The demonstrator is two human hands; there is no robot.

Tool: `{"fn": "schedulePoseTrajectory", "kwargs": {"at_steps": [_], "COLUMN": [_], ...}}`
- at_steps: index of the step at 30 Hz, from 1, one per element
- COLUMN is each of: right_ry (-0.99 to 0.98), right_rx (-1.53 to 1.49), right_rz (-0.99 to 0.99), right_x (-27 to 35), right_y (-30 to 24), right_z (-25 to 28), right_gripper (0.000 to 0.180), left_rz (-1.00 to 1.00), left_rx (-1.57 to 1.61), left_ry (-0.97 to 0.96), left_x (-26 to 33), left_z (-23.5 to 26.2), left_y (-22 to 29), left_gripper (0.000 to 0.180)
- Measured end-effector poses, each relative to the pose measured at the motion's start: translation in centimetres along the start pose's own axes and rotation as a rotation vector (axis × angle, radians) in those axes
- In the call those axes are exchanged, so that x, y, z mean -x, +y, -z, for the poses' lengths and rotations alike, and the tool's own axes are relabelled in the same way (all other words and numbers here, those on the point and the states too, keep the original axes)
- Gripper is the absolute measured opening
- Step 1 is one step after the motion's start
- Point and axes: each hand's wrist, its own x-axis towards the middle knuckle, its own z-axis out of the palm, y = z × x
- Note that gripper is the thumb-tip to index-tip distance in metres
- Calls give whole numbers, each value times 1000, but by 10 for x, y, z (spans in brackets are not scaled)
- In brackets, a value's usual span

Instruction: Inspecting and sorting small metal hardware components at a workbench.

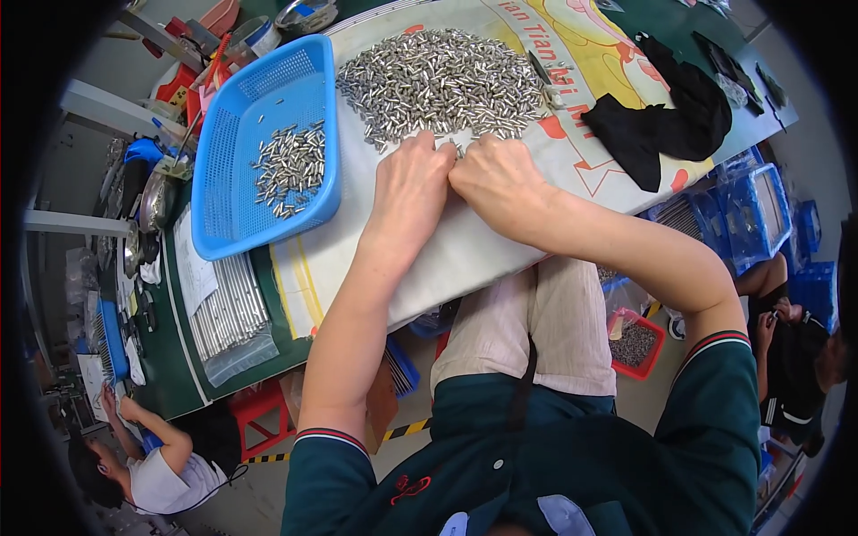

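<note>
A wide heap of small silvery metal pins [442, 80] is spread over the white printed cloth [375, 295]. At the heap's near edge, my left hand [413, 177] and my right hand [502, 179] are side by side, knuckles up and fingers curled closed. A few pins show in the narrow gap between the two hands. The fingertips are turned under, so whatever each hand pinches is hidden. Left of my left hand stands a blue perforated plastic basket [223, 179], with a smaller pile of the same pins on its bottom.
Black fabric [666, 116] lies on the cloth's right side. Bagged metal rods [231, 308] rest on the green table left of me. Below the table edge are a red bin of small parts [636, 347] and blue crates [760, 210]. One person sits lower left, another at right.
</note>
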Motion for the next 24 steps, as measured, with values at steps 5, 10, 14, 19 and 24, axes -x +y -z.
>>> {"fn": "schedulePoseTrajectory", "kwargs": {"at_steps": [5, 10, 14, 19, 24], "right_ry": [38, 477, 652, 740, 795], "right_rx": [-353, -863, -1037, -1090, -1036], "right_rz": [-27, 114, 180, 112, 130], "right_x": [-21, -60, -68, -66, -63], "right_y": [34, 55, 46, 47, 48], "right_z": [9, -3, -32, -43, -41], "right_gripper": [9, 14, 8, 9, 13], "left_rz": [57, 505, 515, 481, 521], "left_rx": [226, 1107, 1182, 1066, 1016], "left_ry": [114, 423, 471, 493, 462], "left_x": [-4, -15, -14, -17, -18], "left_z": [0, 0, -5, -11, -9], "left_y": [-18, -16, -19, -21, -16], "left_gripper": [6, 8, 9, 8, 7]}}
